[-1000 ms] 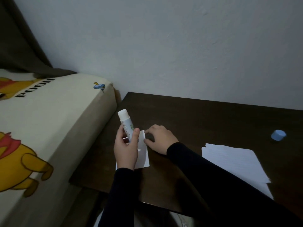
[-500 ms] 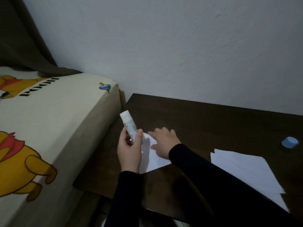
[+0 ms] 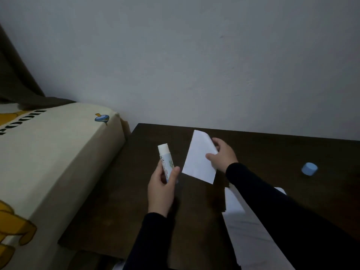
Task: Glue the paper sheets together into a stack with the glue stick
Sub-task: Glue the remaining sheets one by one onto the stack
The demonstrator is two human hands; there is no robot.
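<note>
On the dark table [image 3: 272, 152] we grip the uncapped glue stick [image 3: 165, 160] upright in our left hand [image 3: 160, 189]; at three o'clock, just beside it, our right hand [image 3: 223, 157] pinches a lifted paper sheet [image 3: 199, 158] (remaining sheets [image 3: 243, 227] at five o'clock).

A dark wooden bench [image 3: 272, 152] stands against a plain pale wall [image 3: 194, 65]. To its left lies a bed [image 3: 48, 162] under a cream sheet printed with a yellow cartoon bear and a small blue spinning top [image 3: 101, 118]. A dark curtain [image 3: 13, 78] hangs in the far left corner.
</note>
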